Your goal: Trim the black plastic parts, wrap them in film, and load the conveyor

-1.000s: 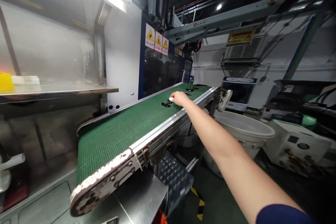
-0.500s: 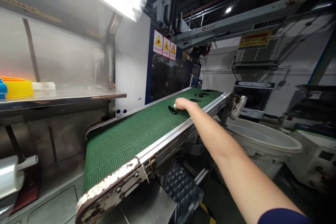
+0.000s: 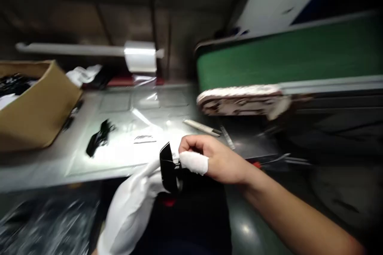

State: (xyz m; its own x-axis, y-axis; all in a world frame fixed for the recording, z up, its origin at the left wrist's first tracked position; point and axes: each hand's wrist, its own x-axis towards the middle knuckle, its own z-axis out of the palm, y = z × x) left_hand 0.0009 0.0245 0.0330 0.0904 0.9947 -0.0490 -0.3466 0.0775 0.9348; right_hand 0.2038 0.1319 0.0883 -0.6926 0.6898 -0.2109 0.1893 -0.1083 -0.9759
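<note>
A glossy black plastic part (image 3: 168,169) is held up between my two hands, in front of the table edge. My left hand (image 3: 131,203), in a white glove, has its fingers closed around the part's left side. With a white wrap on its thumb, my right hand (image 3: 214,159) pinches a thin stem-like bit on the part's right side. Another black part (image 3: 100,137) lies on the bright work surface (image 3: 116,107). Motion blur hides the fine detail.
A cardboard box (image 3: 38,115) with black pieces stands at left. A film roll (image 3: 140,57) sits on a bar behind the surface. Near my right hand lies a pale knife-like tool (image 3: 202,127). The green conveyor belt (image 3: 284,61) runs along the right. Clear plastic bags (image 3: 50,223) fill the lower left.
The view has swung left and down from the conveyor to the work surface. My right hand has come off the belt with a black part, and my gloved left hand now holds it too.
</note>
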